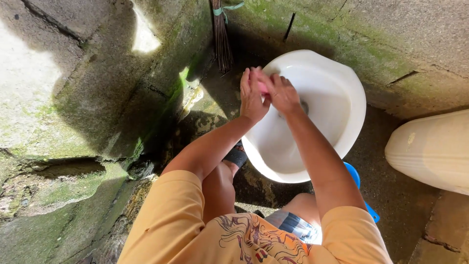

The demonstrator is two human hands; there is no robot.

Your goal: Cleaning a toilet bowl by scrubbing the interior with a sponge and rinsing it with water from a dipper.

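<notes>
both hands (266,93) around pink soap (263,87) (over basin (342,98))

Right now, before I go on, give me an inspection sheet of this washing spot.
Surface: damp concrete floor, mossy in places.
Job's things: white basin on the floor; small pink object, mostly hidden, pressed between both hands above it.
Clutter: stick broom leaning in the corner; blue plastic item partly hidden under the right arm; cream container at right.
Hands: left hand and right hand closed together round the pink object.
Cables: nothing seen.
Surroundings: moss-stained concrete walls, patchy sunlight.
</notes>
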